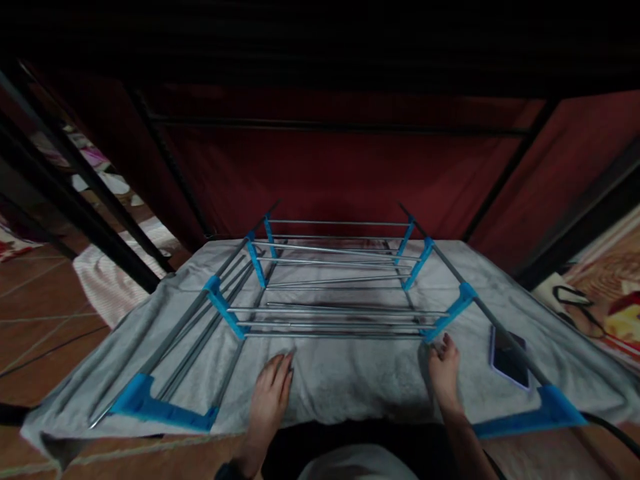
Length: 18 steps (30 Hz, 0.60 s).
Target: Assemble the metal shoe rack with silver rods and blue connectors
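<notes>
Grey towel [350, 377] under both hands, spread over a folding drying rack [340, 287] with thin metal rods and blue plastic joints. Left hand [273, 387] flat on the cloth, palm down, fingers together and stretched forward, gripping nothing; fingertips just short of the nearest rod [330, 333]. Right hand [444, 367] likewise open and empty, fingers pointing up and away, tips near or touching the blue joint [453, 310] at the right end of that same rod — contact hard to judge in the dim light. Rods running left to right, across the line of both forearms; long side rails of the rack running away from the body instead. Right hand nearer the rack frame than the left, left hand more toward the towel's middle. Further right, a dark phone [509, 360] lying flat on the towel against the right rail [495, 323], well clear of the fingers. Beyond the rack, red fabric panels [340, 173] on a black frame; tiled floor [40, 313] to the left.
</notes>
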Available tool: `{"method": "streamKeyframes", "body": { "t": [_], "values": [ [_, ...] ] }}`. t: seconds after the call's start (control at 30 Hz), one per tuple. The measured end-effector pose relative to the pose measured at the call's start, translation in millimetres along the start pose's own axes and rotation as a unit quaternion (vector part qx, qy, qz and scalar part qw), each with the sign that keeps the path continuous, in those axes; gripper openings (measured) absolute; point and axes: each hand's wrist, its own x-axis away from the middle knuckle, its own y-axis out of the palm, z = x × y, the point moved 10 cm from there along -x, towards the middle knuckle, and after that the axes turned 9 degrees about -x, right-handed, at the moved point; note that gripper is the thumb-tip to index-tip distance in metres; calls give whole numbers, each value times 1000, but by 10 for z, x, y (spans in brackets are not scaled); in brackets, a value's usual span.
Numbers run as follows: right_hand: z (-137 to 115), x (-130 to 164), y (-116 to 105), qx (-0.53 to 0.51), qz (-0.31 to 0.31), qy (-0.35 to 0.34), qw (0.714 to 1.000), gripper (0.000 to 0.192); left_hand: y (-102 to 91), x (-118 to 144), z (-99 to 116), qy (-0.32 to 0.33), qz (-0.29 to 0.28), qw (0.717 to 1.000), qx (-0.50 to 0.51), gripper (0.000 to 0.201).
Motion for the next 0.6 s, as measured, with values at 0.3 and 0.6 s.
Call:
{"method": "streamKeyframes", "body": {
  "t": [0.3,0.6],
  "values": [
    [-384,364,99,282,-123,-83,948,54,225,52,-61,21,-10,989,-145,49],
    [-283,117,-21,317,-152,-46,935,54,194,44,4,40,-22,986,-158,48]
  ]
}}
